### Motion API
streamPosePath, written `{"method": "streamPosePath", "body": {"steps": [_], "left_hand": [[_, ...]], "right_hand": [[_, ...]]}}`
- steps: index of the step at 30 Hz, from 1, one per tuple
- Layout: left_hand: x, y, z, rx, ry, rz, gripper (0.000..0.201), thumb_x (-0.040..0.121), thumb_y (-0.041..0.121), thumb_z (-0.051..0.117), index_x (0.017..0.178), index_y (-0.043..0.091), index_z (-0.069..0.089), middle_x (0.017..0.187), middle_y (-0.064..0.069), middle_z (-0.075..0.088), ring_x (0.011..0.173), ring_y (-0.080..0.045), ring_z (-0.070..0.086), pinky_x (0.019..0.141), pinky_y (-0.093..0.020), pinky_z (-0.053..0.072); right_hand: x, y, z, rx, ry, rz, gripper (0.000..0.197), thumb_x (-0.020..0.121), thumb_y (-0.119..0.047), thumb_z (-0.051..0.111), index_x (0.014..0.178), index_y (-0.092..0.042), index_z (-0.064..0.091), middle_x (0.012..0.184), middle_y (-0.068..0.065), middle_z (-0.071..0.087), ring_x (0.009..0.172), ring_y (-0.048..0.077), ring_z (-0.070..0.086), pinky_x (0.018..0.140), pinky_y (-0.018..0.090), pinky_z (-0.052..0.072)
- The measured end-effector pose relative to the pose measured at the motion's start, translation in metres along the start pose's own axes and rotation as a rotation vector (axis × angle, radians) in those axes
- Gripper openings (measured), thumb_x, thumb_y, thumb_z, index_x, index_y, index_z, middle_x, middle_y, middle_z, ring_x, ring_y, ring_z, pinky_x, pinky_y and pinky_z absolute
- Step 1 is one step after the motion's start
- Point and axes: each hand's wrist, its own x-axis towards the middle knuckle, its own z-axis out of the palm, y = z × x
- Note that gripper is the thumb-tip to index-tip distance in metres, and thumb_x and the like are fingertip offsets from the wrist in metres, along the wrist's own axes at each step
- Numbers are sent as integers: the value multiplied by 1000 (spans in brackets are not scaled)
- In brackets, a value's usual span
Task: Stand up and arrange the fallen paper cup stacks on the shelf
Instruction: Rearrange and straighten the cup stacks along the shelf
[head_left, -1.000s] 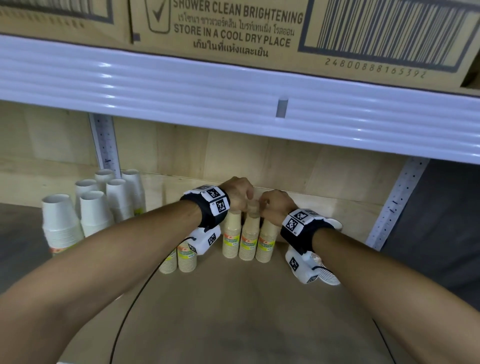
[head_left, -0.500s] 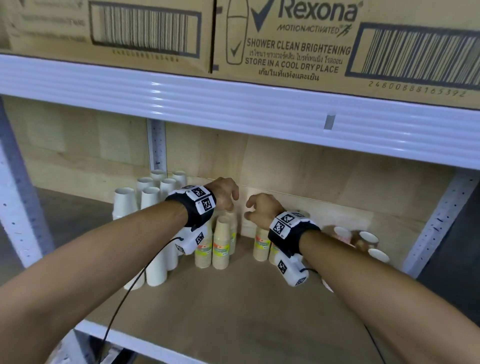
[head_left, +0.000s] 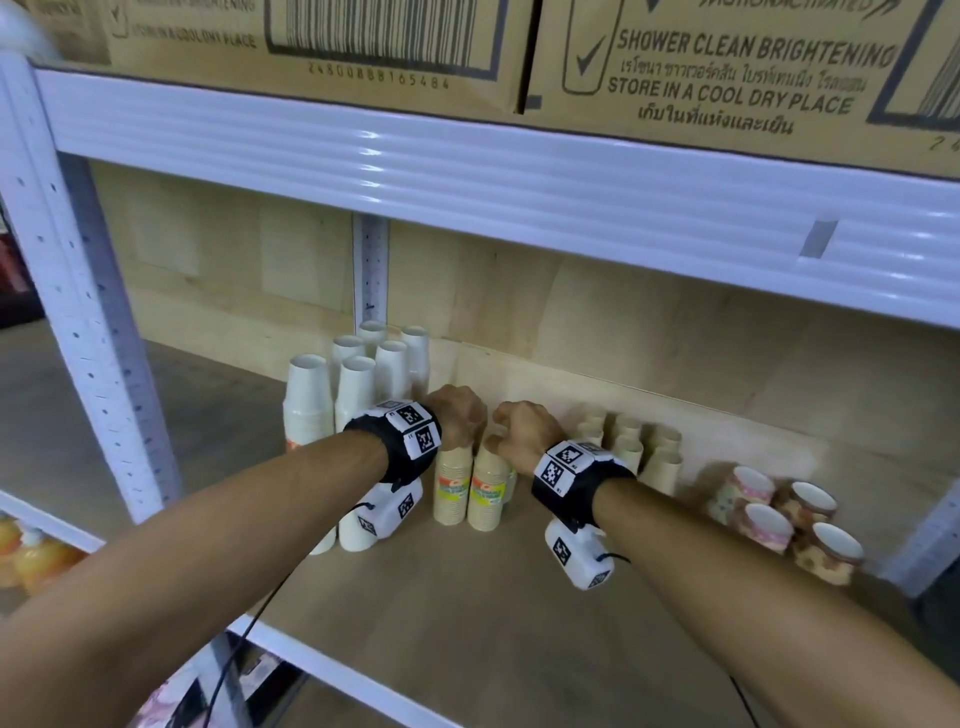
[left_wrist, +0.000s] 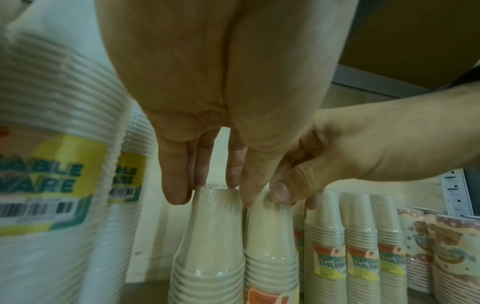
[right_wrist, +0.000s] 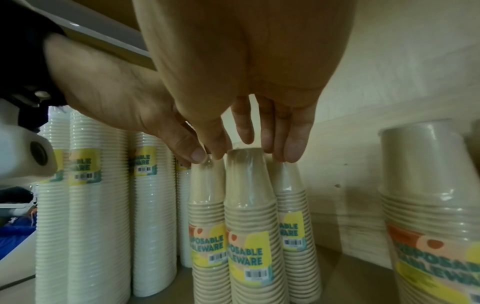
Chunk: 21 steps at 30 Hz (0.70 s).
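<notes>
Your left hand (head_left: 457, 418) and right hand (head_left: 522, 434) pinch from above the tops of the upright beige stacks (head_left: 470, 486) near the shelf's (head_left: 467, 623) back edge, fingers pointing straight down.

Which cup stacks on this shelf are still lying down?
The patterned stacks at the far right: they lie on their sides, open mouths facing out. The white stacks and beige stacks stand upright.

The tops of the beige cup stacks (head_left: 470, 486) are hidden by both hands in the head view. The white stack (left_wrist: 52, 185) is blurred and cut off at the left wrist view's edge.
</notes>
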Motion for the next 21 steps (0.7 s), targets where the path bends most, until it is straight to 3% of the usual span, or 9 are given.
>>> {"method": "streamPosePath", "body": {"steps": [1,2,4,10,21], "left_hand": [[1,-1,1,3,0,6,27,90,9,63,117,12,65,120,-7,62,107,-24,60,79,-27,46],[2,-2,3,6,0,11,26,89,9,63,115,11,66,119,-7,63,106,-24,60,79,-28,46],[3,-4,4,11,7,17,23,89,9,63,111,11,66,116,-8,64,104,-25,60,79,-29,47],[5,-5,7,30,34,39,26,91,9,61,116,9,66,118,-11,64,107,-28,61,89,-36,52],[12,0,9,-6,30,39,25,89,7,65,114,4,69,115,-11,67,104,-25,64,86,-32,54]], "right_hand": [[1,0,1,0,-10,-4,6,84,-26,60,85,-21,64,99,5,65,97,29,63,79,32,52],[2,0,2,8,-19,0,13,83,-25,59,71,-24,56,91,4,62,93,29,63,74,30,50],[5,0,5,14,-32,-10,27,83,-24,58,60,-26,43,82,1,58,86,28,62,69,28,46],[8,-1,7,26,-66,-38,10,85,-22,53,75,-23,53,84,5,60,78,26,56,64,26,39],[-1,6,3,8,-38,-29,6,84,-20,59,80,-15,61,88,6,64,89,29,62,66,27,40]]}}
